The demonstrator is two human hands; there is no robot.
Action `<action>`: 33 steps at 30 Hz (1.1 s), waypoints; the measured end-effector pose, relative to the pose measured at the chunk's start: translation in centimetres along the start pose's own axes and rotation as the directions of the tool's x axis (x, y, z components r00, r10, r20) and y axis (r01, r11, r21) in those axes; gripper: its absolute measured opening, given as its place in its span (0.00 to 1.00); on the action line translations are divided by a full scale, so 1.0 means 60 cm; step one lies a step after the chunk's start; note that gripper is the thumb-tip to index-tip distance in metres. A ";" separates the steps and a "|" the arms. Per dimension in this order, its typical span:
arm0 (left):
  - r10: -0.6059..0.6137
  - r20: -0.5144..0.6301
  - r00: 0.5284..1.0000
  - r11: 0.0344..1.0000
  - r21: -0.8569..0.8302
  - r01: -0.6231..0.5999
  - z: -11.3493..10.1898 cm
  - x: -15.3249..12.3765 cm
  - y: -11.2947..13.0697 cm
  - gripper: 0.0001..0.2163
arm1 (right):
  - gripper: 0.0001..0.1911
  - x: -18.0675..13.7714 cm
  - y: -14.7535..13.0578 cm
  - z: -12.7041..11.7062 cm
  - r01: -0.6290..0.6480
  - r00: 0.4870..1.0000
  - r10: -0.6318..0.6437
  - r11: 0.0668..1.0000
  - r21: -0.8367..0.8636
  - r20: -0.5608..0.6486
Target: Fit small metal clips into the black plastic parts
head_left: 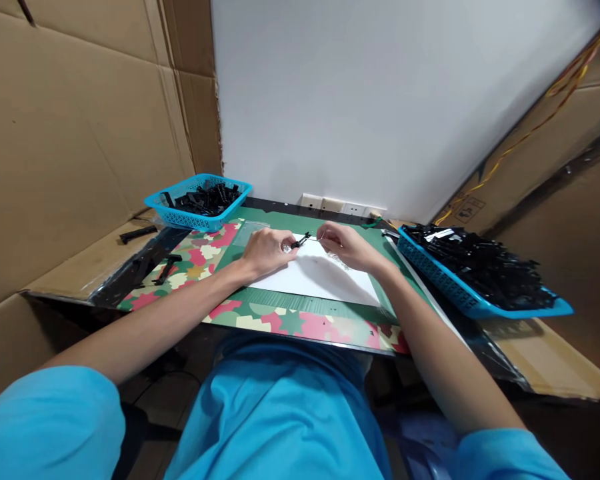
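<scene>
My left hand [270, 252] is closed on a small black plastic part [303, 240], held tilted above a white sheet [305, 283]. Just to the right, my right hand [347, 245] has its fingers pinched together close to the part's end. Something thin seems to be at those fingertips, too small to make out. Small shiny pieces [344, 265] lie on the sheet under my right hand, partly hidden by it. More clear, shiny material [287, 248] shows by my left fingers.
A blue basket [180, 219] of black parts stands at the back left, and another blue basket [440, 283] heaped with them at the right. Loose black parts [167, 269] lie left on the patterned mat [293, 322]. Wall sockets [333, 205] line the back edge; cardboard walls flank both sides.
</scene>
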State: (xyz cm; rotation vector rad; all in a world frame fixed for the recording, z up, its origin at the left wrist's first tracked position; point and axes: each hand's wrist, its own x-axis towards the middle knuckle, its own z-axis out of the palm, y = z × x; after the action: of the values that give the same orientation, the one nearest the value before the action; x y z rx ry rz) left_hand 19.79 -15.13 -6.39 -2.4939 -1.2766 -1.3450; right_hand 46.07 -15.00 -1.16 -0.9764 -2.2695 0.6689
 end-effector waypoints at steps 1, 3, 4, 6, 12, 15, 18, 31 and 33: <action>-0.001 0.008 1.000 1.000 0.016 0.001 0.002 -0.001 0.001 0.05 | 0.08 -0.001 0.004 0.000 -0.005 1.000 0.004 0.999 -0.049 -0.020; -0.011 0.030 0.999 0.999 0.032 0.010 0.005 -0.003 0.003 0.05 | 0.13 -0.001 0.007 0.006 -0.001 1.000 -0.001 0.993 -0.114 -0.017; -0.017 0.043 0.999 0.999 0.035 0.016 0.005 -0.003 0.003 0.05 | 0.16 -0.001 0.005 0.011 0.003 1.000 -0.004 0.991 -0.132 -0.005; -0.026 0.064 0.998 0.999 0.036 0.023 0.006 -0.004 0.002 0.05 | 0.19 0.001 -0.001 0.020 0.010 1.000 -0.008 0.988 -0.153 0.012; -0.025 0.085 0.996 0.999 0.029 0.023 0.005 -0.004 0.000 0.04 | 0.23 0.002 -0.013 0.034 0.003 1.000 0.001 0.984 -0.180 0.021; -0.035 0.076 0.996 0.999 0.015 0.034 0.006 -0.003 0.000 0.03 | 0.23 0.002 -0.009 0.035 0.001 0.999 0.006 0.987 -0.161 0.041; -0.042 0.078 0.996 0.999 0.010 0.042 0.005 -0.003 0.001 0.03 | 0.24 0.003 -0.004 0.037 0.005 0.998 0.005 0.984 -0.176 0.057; -0.146 0.199 0.969 0.988 0.074 0.134 -0.010 0.004 0.019 0.06 | 0.26 0.003 0.000 0.042 0.007 0.994 0.022 0.966 -0.257 0.108; -0.135 0.191 0.972 0.990 0.065 0.125 -0.008 0.004 0.016 0.05 | 0.26 0.003 0.001 0.043 0.010 0.994 0.017 0.965 -0.262 0.103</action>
State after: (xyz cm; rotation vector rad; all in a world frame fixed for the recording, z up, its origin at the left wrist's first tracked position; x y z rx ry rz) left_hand 20.17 -15.80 -5.62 -2.6001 -1.5170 -1.0934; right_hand 44.24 -15.38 -2.99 -1.0903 -2.4954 0.4358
